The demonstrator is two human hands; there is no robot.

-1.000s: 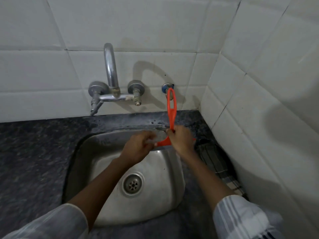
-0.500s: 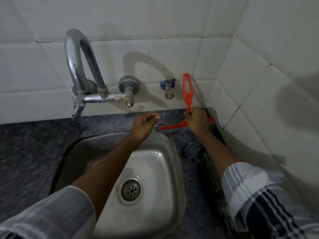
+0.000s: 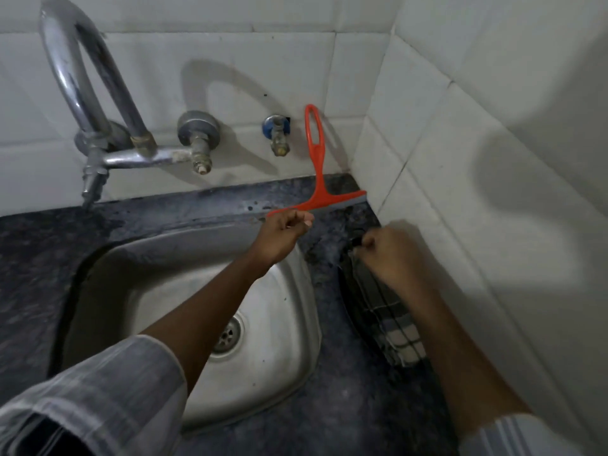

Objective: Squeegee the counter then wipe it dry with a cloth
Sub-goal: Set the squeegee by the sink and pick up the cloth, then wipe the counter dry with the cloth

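We see the checked cloth [image 3: 388, 311] lying on the dark counter [image 3: 348, 403] along the side wall, our right hand [image 3: 391, 255] pinching its far end; we should gather plenty before lifting. The left hand [image 3: 283, 230] hangs loosely curled, gripping nothing, just before the squeegee [image 3: 319, 189] propped against the back wall.

Home kitchen: steel sink [image 3: 296, 284], tiled wall [image 3: 460, 159], stone counter [image 3: 33, 258]

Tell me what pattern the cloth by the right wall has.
Dark checks with pale squares on the cloth, seen in the head view.
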